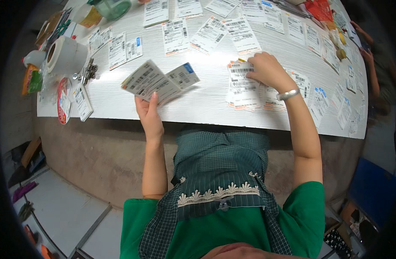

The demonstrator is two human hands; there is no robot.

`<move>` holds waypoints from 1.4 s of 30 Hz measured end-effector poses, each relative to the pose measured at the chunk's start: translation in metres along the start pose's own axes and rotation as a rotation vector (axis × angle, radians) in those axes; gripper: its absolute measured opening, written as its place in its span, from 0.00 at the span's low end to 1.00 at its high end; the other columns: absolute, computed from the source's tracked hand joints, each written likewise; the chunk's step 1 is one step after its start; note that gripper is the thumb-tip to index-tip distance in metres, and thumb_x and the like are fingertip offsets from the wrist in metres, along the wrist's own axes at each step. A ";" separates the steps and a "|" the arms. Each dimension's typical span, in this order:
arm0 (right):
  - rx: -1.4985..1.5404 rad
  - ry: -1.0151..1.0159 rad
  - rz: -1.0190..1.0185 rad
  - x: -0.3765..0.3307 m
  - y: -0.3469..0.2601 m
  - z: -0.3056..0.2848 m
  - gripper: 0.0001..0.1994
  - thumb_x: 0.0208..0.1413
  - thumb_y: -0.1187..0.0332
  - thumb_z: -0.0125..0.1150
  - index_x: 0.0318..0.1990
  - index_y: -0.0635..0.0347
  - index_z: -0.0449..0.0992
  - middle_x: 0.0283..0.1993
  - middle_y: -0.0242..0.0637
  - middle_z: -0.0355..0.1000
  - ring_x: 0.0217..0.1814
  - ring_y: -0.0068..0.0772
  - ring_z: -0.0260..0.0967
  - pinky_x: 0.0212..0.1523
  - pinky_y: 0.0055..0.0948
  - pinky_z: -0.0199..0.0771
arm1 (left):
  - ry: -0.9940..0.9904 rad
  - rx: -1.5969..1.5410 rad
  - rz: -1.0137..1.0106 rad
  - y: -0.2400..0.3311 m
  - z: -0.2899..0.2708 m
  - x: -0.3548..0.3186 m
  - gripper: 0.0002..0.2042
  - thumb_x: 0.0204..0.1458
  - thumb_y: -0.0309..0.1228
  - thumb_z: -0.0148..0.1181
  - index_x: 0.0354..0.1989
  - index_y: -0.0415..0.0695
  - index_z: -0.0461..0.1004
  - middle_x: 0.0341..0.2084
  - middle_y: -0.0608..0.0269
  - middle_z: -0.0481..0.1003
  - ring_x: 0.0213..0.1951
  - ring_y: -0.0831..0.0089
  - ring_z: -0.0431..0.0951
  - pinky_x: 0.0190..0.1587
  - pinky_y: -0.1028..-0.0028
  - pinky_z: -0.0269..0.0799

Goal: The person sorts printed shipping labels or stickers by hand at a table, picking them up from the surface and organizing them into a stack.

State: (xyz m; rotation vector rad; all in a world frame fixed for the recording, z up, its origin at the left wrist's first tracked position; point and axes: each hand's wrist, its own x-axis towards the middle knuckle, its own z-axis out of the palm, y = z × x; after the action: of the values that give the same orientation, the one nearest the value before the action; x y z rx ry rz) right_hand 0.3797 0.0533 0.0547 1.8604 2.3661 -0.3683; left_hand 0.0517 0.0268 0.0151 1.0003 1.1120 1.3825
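Note:
My left hand [150, 118] grips a fanned bunch of white shipping labels [148, 82], thumb on top, over the table's near edge. One label in it, with a blue corner [188, 67], sticks out to the right. To the right, my right hand [271, 71], with a silver bracelet at the wrist, has its thumb and fingers closed at the upper right edge of a label pile [244, 91]. The pile lies on the table in a loosely squared stack. Part of its right side is hidden under the hand.
More label stacks [176, 36] lie in rows across the white table [198, 114]. At the left stand a white paper roll [68, 56], a bunch of keys [90, 71] and a green container [113, 7]. Another person's arm [370, 69] reaches in at the far right.

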 end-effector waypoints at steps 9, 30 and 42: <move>1.218 0.261 0.143 -0.048 -0.083 0.009 0.11 0.57 0.63 0.53 0.34 0.63 0.71 0.19 0.31 0.70 0.16 0.14 0.62 0.16 0.15 0.58 | -0.080 -0.373 -0.283 0.011 0.029 -0.009 0.20 0.57 0.22 0.42 0.58 0.36 0.52 0.52 0.52 0.64 0.52 0.69 0.68 0.53 0.71 0.69; 0.886 0.557 -0.026 -0.036 -0.111 0.027 0.23 0.51 0.65 0.58 0.55 0.57 0.65 0.60 0.48 0.57 0.61 0.47 0.56 0.60 0.39 0.59 | -0.242 0.063 -0.035 -0.034 0.024 -0.027 0.19 0.56 0.19 0.45 0.57 0.37 0.54 0.49 0.56 0.66 0.49 0.73 0.66 0.54 0.74 0.59; 0.150 0.013 0.282 -0.060 0.056 -0.003 0.20 0.37 0.66 0.68 0.42 0.59 0.72 0.40 0.40 0.69 0.46 0.41 0.65 0.48 0.36 0.65 | -0.220 0.062 -0.041 -0.019 0.042 -0.024 0.21 0.57 0.23 0.48 0.58 0.35 0.53 0.47 0.55 0.69 0.48 0.73 0.67 0.52 0.74 0.60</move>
State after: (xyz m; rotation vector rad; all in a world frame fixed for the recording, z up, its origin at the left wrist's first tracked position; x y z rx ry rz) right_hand 0.4492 0.0099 0.0650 2.2303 2.0929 -0.5153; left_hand 0.0995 0.0074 0.0059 1.1387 1.0095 1.1802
